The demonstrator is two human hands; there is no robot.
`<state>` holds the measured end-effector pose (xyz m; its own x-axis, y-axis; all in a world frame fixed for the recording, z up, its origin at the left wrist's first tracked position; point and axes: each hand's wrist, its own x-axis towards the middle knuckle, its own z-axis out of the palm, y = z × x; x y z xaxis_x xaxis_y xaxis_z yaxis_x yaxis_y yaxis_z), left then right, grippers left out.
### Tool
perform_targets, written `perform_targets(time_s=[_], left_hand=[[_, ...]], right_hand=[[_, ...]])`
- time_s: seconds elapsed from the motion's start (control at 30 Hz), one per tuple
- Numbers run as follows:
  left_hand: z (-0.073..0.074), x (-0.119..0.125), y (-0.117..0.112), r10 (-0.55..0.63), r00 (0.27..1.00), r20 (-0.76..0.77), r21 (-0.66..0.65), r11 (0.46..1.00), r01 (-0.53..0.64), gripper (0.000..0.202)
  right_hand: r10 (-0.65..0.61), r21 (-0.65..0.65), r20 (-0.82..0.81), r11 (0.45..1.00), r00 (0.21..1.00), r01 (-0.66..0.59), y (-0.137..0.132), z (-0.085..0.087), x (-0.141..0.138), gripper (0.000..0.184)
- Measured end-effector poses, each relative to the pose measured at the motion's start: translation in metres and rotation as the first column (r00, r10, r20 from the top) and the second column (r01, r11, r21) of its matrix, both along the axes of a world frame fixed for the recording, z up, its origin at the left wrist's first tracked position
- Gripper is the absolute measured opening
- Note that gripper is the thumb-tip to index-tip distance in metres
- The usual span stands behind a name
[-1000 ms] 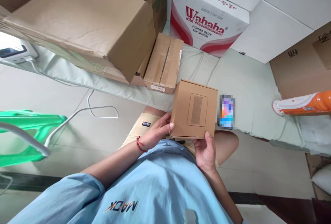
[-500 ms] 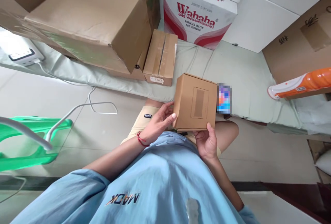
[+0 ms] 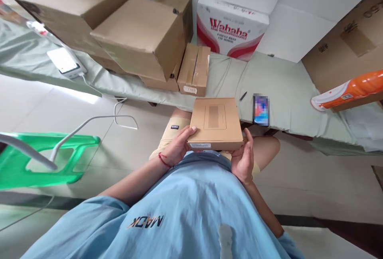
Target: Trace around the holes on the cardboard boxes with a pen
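Note:
I hold a small brown cardboard box (image 3: 216, 122) over my lap with both hands. It lies nearly flat, its printed top face up and a white label on the near edge. My left hand (image 3: 177, 149) grips its left near corner, thumb on top, with a red string at the wrist. My right hand (image 3: 243, 159) cups the right near corner, fingers curled round the edge.
A green-sheeted bed (image 3: 281, 87) runs across ahead with a phone (image 3: 261, 110), a pen (image 3: 243, 95), a small taped carton (image 3: 194, 69), large brown boxes (image 3: 140, 37), a Wahaha water carton (image 3: 230, 31) and an orange bottle (image 3: 348, 89). A green plastic stool (image 3: 44, 163) and a white cable (image 3: 89, 125) lie left.
The small box has been turned and tipped from tilted upright to lying nearly flat, label edge toward me. Both hands kept their hold; the view shifted slightly.

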<state>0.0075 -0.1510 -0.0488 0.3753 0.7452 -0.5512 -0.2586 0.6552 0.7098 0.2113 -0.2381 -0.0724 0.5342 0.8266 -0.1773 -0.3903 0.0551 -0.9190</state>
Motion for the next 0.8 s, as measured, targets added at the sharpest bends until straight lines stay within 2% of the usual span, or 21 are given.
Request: perform_targets(time_s=[0.13, 0.23, 0.43, 0.6, 0.8], left_hand=[[-0.004, -0.004, 0.004, 0.013, 0.995, 0.096, -0.076, 0.997, -0.006, 0.053], [-0.01, -0.002, 0.004, -0.012, 0.984, 0.179, -0.146, 0.988, 0.039, 0.059], [-0.028, -0.003, 0.002, -0.086, 0.946, 0.312, -0.207, 0.966, 0.156, 0.065], [-0.038, -0.008, 0.002, -0.105, 0.929, 0.354, -0.211, 0.959, 0.189, 0.064], [-0.038, -0.011, 0.002, -0.018, 0.929, 0.37, -0.202, 0.974, 0.099, 0.045]], right_hand=[[0.072, 0.003, 0.185, 0.997, 0.98, -0.074, -0.006, -0.001, 0.004, 0.067], [0.138, 0.032, 0.254, 0.988, 0.957, -0.151, -0.016, -0.001, 0.006, 0.074], [0.213, 0.176, 0.262, 0.948, 0.941, -0.264, -0.021, 0.003, 0.007, 0.07], [0.25, 0.171, 0.309, 0.935, 0.918, -0.312, -0.019, 0.005, 0.008, 0.067], [0.238, 0.187, 0.317, 0.933, 0.918, -0.307, -0.018, 0.007, 0.005, 0.062]])
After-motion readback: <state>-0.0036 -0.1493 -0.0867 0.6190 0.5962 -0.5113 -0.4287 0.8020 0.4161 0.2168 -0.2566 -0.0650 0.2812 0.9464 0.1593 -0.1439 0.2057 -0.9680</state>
